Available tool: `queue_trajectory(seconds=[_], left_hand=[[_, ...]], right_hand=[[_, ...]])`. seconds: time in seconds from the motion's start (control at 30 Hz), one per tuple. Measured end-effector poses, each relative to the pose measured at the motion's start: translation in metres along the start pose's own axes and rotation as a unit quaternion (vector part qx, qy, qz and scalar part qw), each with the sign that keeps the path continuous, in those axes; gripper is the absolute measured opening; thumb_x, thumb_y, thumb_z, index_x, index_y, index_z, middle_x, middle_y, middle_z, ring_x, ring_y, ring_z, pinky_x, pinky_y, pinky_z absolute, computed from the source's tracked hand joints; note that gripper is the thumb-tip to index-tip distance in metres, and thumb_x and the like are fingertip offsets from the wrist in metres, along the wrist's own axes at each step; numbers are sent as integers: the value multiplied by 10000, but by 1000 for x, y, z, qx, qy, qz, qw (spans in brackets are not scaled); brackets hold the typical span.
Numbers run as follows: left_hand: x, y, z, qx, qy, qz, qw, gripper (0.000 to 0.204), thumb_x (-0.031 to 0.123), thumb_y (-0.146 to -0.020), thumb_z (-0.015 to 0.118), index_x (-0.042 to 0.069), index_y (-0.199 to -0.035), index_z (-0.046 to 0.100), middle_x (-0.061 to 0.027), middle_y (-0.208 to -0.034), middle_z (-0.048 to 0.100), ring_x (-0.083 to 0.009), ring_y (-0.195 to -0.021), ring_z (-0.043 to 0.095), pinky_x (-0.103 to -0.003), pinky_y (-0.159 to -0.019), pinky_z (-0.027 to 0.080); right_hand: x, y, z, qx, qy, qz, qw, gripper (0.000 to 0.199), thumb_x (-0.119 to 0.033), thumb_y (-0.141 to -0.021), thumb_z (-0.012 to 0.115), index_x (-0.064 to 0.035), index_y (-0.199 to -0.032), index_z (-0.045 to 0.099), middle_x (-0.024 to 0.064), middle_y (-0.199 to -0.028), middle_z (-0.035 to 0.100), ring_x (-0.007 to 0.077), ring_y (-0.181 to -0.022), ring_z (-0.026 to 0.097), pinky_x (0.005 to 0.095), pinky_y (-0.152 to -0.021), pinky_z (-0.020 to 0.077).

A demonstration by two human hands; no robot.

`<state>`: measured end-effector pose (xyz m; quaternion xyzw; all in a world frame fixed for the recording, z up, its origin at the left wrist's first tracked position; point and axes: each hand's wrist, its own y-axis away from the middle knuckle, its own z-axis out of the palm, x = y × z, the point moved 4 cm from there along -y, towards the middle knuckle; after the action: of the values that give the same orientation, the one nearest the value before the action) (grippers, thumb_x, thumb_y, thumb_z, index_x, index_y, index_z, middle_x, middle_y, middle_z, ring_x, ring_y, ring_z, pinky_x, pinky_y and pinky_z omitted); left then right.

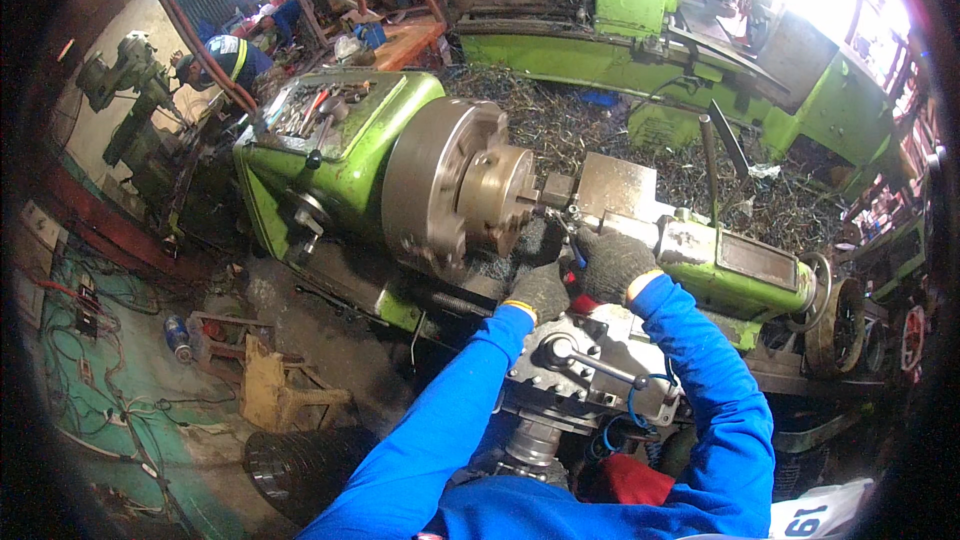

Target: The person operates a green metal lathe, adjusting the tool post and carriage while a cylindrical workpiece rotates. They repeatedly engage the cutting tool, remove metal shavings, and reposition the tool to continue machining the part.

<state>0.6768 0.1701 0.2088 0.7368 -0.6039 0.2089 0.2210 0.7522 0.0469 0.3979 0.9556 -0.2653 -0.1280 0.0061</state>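
reaching over a green lathe (340,155), both gloved hands meet just right of the chuck (470,185). the left hand (540,288) curls below; the right hand (612,262) grips the tool post (600,225), though what the left fingers hold stays hidden.

Gloved hands (575,275) at lathe chuck (470,190) — grip unclear.

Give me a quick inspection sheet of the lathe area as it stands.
Surface: green lathe, bed strewn with metal swarf.
Job's things: chuck with workpiece; tool post beside it.
Clutter: hand tools in headstock tray; bottle on floor.
Hands: left hand and right hand, gloved, at the tool post.
Cables: tangled wires on floor; blue hose.
Surroundings: second green lathe; a person at work behind.
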Motion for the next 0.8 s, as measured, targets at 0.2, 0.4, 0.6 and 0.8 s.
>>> queue_trajectory(seconds=[0.2,0.4,0.6,0.8], left_hand=[[26,1,-15,-44,36,38,998,453,258,-982,559,84,-1398,607,-203,-1422,615,-392,-1284,595,-449,-1122,464],[-20,-13,29,0,0,76,997,444,189,-958,563,68,-1382,620,-181,-1445,608,-341,-1340,564,-427,-1160,428],[30,13,-29,-24,56,-58,997,510,281,-962,595,58,-1421,576,-228,-1408,621,-411,-1285,590,-466,-1113,463],[69,33,-79,-54,97,-104,988,640,423,-979,637,96,-1510,495,-255,-1410,616,-439,-1277,608,-470,-1075,501]], right_hand=[[4,5,-3,15,-4,-5,1000,465,-354,-834,714,-121,-1231,646,247,-994,720,458,-954,713,554,-837,567],[-1,0,1,27,-5,-41,999,447,-358,-830,718,-135,-1214,671,235,-1009,724,451,-958,714,551,-841,568],[-8,10,-18,-32,-38,-7,999,458,-368,-885,673,-85,-1243,634,207,-1148,719,433,-1083,681,515,-926,552],[16,50,-44,46,-205,139,968,529,-440,-959,659,-128,-1377,575,291,-1088,718,492,-1033,691,562,-881,529]])
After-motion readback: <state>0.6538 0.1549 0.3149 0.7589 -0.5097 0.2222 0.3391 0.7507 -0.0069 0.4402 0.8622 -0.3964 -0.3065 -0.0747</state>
